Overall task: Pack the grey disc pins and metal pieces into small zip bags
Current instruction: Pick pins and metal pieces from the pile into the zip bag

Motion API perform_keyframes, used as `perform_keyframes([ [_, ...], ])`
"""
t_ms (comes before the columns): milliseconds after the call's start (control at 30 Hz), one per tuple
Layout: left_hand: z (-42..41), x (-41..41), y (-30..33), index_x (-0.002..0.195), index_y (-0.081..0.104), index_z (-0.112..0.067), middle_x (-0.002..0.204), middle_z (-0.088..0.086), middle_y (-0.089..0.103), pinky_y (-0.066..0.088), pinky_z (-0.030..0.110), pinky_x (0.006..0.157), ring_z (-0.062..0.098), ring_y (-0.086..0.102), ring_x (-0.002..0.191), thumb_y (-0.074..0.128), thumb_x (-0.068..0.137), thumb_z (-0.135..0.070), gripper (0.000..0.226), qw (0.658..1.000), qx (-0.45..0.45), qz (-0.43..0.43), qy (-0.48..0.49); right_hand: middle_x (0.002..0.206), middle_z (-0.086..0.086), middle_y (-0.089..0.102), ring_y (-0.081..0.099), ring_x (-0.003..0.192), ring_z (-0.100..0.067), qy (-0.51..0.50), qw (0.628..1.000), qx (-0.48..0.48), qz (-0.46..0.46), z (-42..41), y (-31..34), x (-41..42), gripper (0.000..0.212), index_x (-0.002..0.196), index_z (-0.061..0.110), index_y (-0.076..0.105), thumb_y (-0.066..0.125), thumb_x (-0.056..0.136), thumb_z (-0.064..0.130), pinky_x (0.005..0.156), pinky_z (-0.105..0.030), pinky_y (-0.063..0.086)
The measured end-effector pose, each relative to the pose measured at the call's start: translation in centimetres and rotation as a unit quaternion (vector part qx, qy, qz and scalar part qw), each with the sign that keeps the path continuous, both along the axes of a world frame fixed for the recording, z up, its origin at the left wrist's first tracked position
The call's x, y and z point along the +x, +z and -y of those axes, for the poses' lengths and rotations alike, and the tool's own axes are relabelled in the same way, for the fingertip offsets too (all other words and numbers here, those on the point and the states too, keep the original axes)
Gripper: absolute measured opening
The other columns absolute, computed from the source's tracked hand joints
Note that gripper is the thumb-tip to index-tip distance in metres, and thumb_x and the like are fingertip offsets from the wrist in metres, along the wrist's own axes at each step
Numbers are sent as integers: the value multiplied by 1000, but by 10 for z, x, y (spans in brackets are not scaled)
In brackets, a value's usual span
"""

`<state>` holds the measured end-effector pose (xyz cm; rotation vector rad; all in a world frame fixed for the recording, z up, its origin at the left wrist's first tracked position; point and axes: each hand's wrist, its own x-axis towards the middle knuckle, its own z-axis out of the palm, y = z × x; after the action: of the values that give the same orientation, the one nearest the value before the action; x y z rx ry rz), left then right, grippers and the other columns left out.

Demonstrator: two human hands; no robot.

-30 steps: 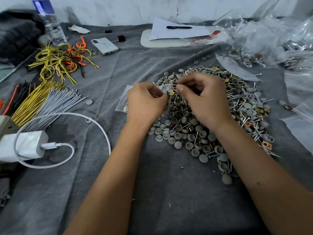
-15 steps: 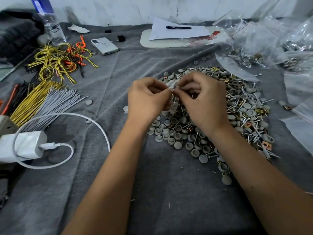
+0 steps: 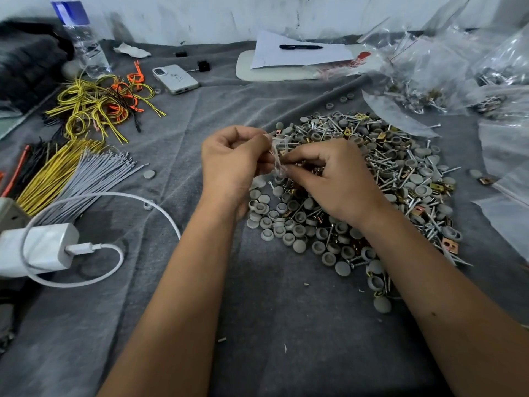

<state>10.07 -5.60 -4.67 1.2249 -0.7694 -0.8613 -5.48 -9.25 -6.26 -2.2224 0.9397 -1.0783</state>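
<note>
Over pile's left edge, mid worktop [image 3: 272,325]: left hand [image 3: 232,164] & right hand [image 3: 329,179] both pinch small clear zip bag [image 3: 276,159], fingers curled. Grey disc pins + metal pieces pile [image 3: 372,179] just right/under hands.

1. Bare grey cloth [image 3: 286,325] is seen between the forearms, toward the near edge.
2. The right side is blocked by the parts pile [image 3: 372,173] and bags [image 3: 429,70].
3. The left is crowded by wires [image 3: 86,167], a charger [image 3: 43,247] and its cable [image 3: 137,199].
4. An open strip of cloth is left between phone [image 3: 175,78] and pile.
</note>
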Motion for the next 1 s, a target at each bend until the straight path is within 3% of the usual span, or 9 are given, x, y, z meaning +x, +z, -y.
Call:
perform_keyframes([
  [200, 0, 3, 1, 83, 69, -1, 60, 5, 65, 47, 19, 47, 9, 57, 48, 66, 89, 7, 10, 1000, -9, 5, 22, 110, 16, 72, 66, 108, 6, 20, 999, -13, -21, -1, 1, -2, 28, 118, 17, 76, 70, 94, 5, 97, -9, 47],
  [300, 1, 7, 1, 84, 68, -1, 63, 8, 63, 44, 20, 45, 9, 54, 49, 65, 89, 7, 10, 999, -27, -13, 32, 113, 10, 72, 64, 101, 8, 20, 997, -51, -50, -1, 2, -4, 32, 119, 14, 75, 77, 88, 7, 95, -5, 43],
  [400, 2, 7, -1, 82, 68, -2, 62, 7, 63, 43, 20, 44, 9, 53, 47, 64, 88, 7, 12, 999, -29, 3, 42, 105, 2, 75, 66, 93, -3, 2, 994, -97, -50, -2, 2, -3, 27, 107, 10, 77, 85, 81, 10, 91, -10, 50],
  [567, 1, 2, -3, 81, 70, -5, 58, 5, 64, 43, 21, 43, 10, 53, 44, 66, 85, 7, 13, 997, -30, 72, 14, 92, -3, 72, 67, 86, -14, -20, 989, -142, -23, -2, 4, -3, 12, 87, 6, 74, 80, 80, -2, 79, -32, 59],
  [667, 1, -1, -5, 80, 71, -8, 57, 7, 64, 43, 22, 47, 12, 54, 44, 67, 82, 3, 12, 991, -42, 126, 18, 96, -5, 68, 63, 86, -13, -39, 982, -183, -16, -4, 4, -1, 14, 88, 4, 73, 78, 79, -6, 80, -22, 54],
  [800, 0, 0, -4, 81, 71, -7, 59, 9, 64, 45, 25, 49, 13, 55, 46, 66, 80, 2, 10, 988, -60, 128, 66, 118, -5, 61, 62, 82, -6, -103, 980, -173, 6, -3, 6, -1, 28, 110, 7, 70, 80, 84, 4, 77, -6, 45],
  [867, 1, 0, -2, 80, 70, -8, 59, 7, 63, 44, 26, 51, 15, 54, 49, 64, 81, 3, 12, 987, -77, 103, 102, 117, -3, 64, 61, 89, -9, -140, 980, -138, -30, 1, 5, -6, 26, 110, 10, 69, 79, 86, 11, 84, -14, 47],
  [1000, 0, 9, 5, 82, 66, -5, 71, 16, 58, 38, 43, 59, 30, 45, 63, 61, 84, 9, 15, 965, -167, 37, 201, 110, -5, 67, 51, 116, -26, -204, 957, -81, -191, 8, 2, -14, 23, 105, 17, 73, 74, 91, 36, 96, -33, 39],
])
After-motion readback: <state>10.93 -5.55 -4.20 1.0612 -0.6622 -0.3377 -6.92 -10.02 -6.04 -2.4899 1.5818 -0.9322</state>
